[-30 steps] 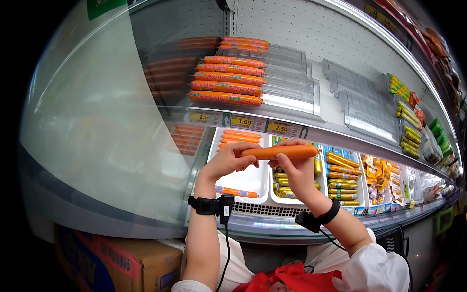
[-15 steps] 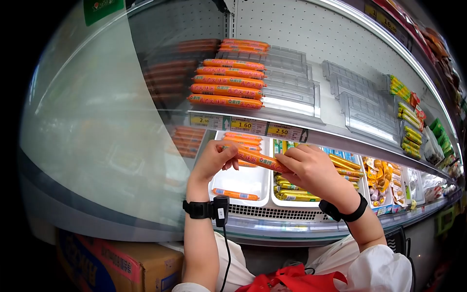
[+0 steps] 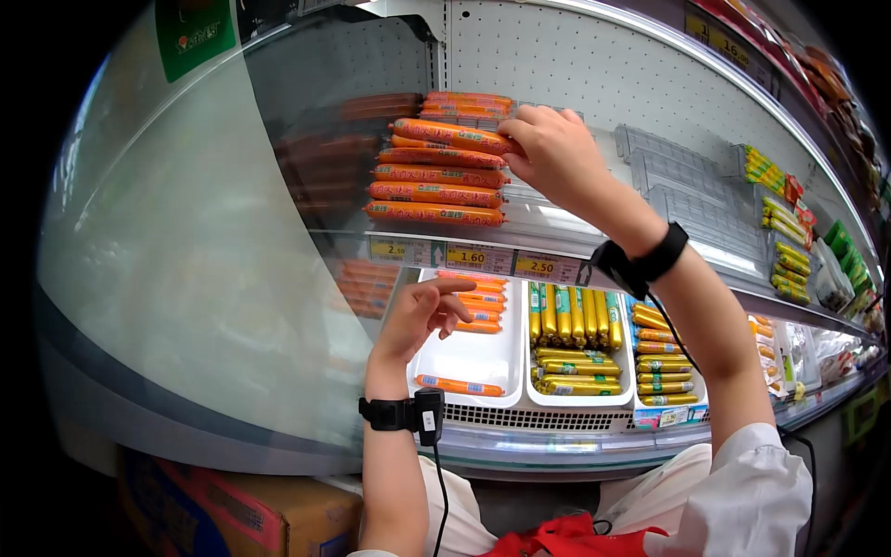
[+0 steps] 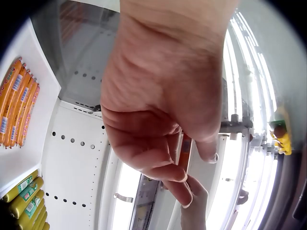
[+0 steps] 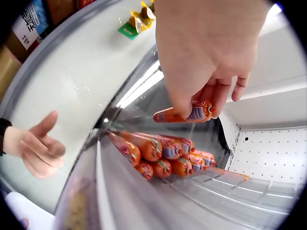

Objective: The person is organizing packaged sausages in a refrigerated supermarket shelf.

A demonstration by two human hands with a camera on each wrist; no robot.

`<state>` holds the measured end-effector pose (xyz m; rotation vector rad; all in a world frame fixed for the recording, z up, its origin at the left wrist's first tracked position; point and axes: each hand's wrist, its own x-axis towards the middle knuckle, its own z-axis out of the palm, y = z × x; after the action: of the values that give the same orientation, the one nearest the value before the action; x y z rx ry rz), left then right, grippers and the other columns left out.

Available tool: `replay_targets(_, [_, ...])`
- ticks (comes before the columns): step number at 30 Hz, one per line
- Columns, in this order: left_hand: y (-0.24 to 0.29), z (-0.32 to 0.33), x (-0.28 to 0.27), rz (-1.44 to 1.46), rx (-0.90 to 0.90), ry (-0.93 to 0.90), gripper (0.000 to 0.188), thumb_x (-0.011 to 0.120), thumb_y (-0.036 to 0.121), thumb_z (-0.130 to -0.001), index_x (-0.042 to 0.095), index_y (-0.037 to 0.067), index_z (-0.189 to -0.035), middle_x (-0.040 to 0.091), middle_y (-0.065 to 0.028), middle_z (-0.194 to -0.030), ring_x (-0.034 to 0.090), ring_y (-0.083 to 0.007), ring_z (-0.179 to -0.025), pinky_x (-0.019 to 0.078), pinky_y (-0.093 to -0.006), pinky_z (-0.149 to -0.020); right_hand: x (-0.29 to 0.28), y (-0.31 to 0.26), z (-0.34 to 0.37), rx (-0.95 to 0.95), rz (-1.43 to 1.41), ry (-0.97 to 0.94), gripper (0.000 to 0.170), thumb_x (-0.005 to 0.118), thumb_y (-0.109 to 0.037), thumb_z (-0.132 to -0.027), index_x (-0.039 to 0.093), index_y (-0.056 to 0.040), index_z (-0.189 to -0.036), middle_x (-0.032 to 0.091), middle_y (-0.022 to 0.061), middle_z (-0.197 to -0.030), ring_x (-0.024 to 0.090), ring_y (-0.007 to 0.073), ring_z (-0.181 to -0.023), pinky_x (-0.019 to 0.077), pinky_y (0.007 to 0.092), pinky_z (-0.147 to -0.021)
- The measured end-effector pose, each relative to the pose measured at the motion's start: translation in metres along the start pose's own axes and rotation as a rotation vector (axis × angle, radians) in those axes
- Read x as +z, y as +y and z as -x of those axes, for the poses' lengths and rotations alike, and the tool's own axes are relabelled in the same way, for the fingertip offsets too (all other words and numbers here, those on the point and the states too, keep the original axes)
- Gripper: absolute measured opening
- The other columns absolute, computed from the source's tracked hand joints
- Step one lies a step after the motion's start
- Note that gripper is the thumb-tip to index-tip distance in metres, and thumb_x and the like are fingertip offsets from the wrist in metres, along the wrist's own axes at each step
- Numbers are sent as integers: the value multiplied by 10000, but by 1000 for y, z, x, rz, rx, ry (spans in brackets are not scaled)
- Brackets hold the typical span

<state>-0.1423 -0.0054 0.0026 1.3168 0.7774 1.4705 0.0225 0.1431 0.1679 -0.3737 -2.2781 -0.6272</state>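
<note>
My right hand (image 3: 561, 156) pinches one end of a sausage in a printed orange wrapper (image 3: 445, 135), over the upper shelf. In the right wrist view that sausage (image 5: 166, 115) is held between thumb and fingers, above a row of similar orange sausages (image 5: 151, 150). This row of orange sausages (image 3: 436, 194) lies side by side at the shelf's left end. My left hand (image 3: 416, 320) holds nothing and hovers over a white tray (image 3: 464, 360), its fingers loosely bent. Inside the tray are several thinner orange sausages (image 3: 483, 306) at the back and one sausage (image 3: 459, 384) at the front.
Price labels (image 3: 469, 256) run along the upper shelf's edge. Clear plastic dividers (image 3: 701, 218) stand to the right. Beside the white tray is another tray with gold-wrapped sausages (image 3: 575, 316). A curved glass side panel (image 3: 204, 278) closes the left end, with a cardboard box (image 3: 288, 511) below it.
Both hands held the orange sausage over the lower trays. The left hand has let go and stays low, while the right hand has carried the sausage up to the upper shelf.
</note>
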Motion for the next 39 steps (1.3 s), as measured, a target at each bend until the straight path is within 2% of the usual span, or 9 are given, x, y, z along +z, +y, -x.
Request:
replay_targets(2, [-1,0,2,1,-51,-5,710,485,591,-761,553,-36,-1086,636,-83,-754,489,-75,-565,396,-190,-488,24,11,-12,-21,75,-154,210,612,-179,-755,593,-87,-943,558,38,-840,531,195,-854,378,303,-708])
replay_targets(18, [7,-3,5,13,-45,-12,769,510,640,-718,523,0,-1143,608,-61,-839,478,-60,-580,385,-188,-484,52,21,-27,-33,-281,-286,251,574,-136,-793,600,-134,-1042,555,90,-893,543,272,-832,447,366,-720])
replay_targets(20, [6,-1,-1,28,-36,-4,716,504,608,-742,531,11,-1137,608,-70,-861,483,-55,-586,394,-185,-497,45,13,-21,-97,-115,-31,202,507,-207,-834,612,-113,-979,560,66,-866,555,253,-806,449,358,-686])
replay_targets(21, [5,1,-5,45,-29,6,664,499,575,-765,539,22,-1132,608,-79,-883,489,-51,-593,404,-183,-511,36,2,-20,-99,-124,-40,202,507,-207,-834,612,-113,-979,560,66,-866,555,253,-806,449,358,-686])
replay_targets(23, [6,2,-12,59,-38,33,617,499,551,-789,550,30,-1116,607,-67,-885,489,-46,-606,408,-181,-523,14,-25,-10,-264,-286,232,140,518,-182,-801,591,-83,-867,550,53,-806,549,232,-755,440,338,-638])
replay_targets(27, [10,4,-12,-196,-206,255,447,475,438,-869,563,60,-1089,604,-34,-889,497,-57,-630,401,-193,-515,-1,-97,69,-652,-503,-201,114,567,-107,-704,538,-51,-798,549,76,-741,548,198,-644,422,339,-572])
replay_targets(29, [3,3,-17,-436,-311,310,386,458,382,-887,572,55,-1057,614,-29,-892,520,-67,-659,429,-194,-545,32,-125,115,-468,-352,-579,128,585,-151,-702,577,-66,-799,558,61,-703,575,194,-668,439,331,-599])
replay_targets(33, [-14,6,-15,-738,-499,299,292,551,265,-839,589,19,-993,630,-53,-863,564,-96,-632,461,-226,-529,128,-128,148,-106,9,-1163,248,581,-141,-731,614,-45,-957,584,127,-954,594,261,-837,477,405,-605])
replay_targets(39, [-36,8,-31,-940,-299,412,230,584,193,-808,601,-3,-926,628,-71,-745,571,-118,-580,453,-244,-532,231,-146,169,232,-48,-1061,255,558,-153,-771,591,-47,-1000,564,122,-1019,587,284,-887,480,447,-591])
